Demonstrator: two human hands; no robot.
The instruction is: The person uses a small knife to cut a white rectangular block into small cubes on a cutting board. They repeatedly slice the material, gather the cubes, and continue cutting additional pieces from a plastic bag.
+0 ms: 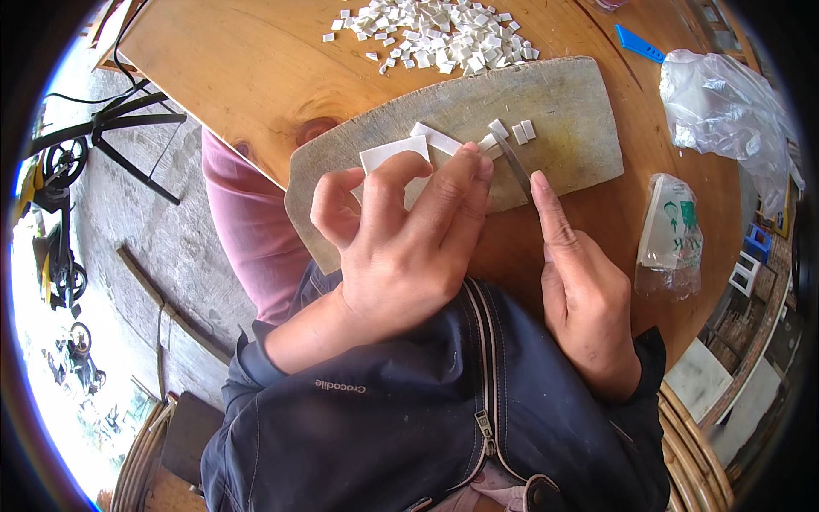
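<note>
My left hand (pixel 405 226) is over the board, its thumb and index finger together and pressing on a white strip (pixel 489 147); the other fingers are bent. In my right hand (pixel 593 294) is a knife, the index finger stretched along its back. The knife's narrow blade (pixel 514 167) stands against the end of the strip, and its handle is hidden in my palm. Just past the blade lie several small cut white pieces (pixel 524 130). A second white strip (pixel 433 137) and a flat white sheet (pixel 392 154) lie partly under my left hand on the worn stone-like board (pixel 567 98).
A heap of small white pieces (pixel 461 38) lies on the wooden table (pixel 230 51) beyond the board. To the right are a clear plastic bag (pixel 717 102), a blue-handled tool (pixel 638 43) and a clear packet of white sheets (pixel 670 235). The board's near edge overhangs toward my lap.
</note>
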